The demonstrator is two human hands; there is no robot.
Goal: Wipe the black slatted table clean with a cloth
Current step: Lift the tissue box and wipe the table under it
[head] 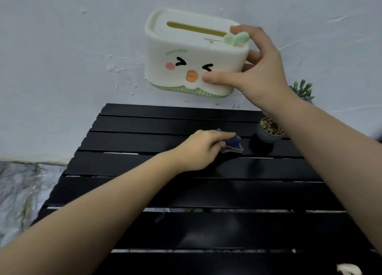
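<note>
We see the black slatted worktop (206, 192) filling the lower view, set against a pale wall (62, 57). Above its far edge our right hand (260, 67) holds a white tissue box (186, 55) with a cartoon face lifted clear of the slats, thumb on the front, fingers wrapped round the right end. Our left hand (200, 150) closes on a small blue cloth (233, 144) and presses it to a middle slat. Just right of the cloth stands a small grey pot (268, 134) topped with gravel, its plant's green leaves (302, 90) showing behind the right wrist.
</note>
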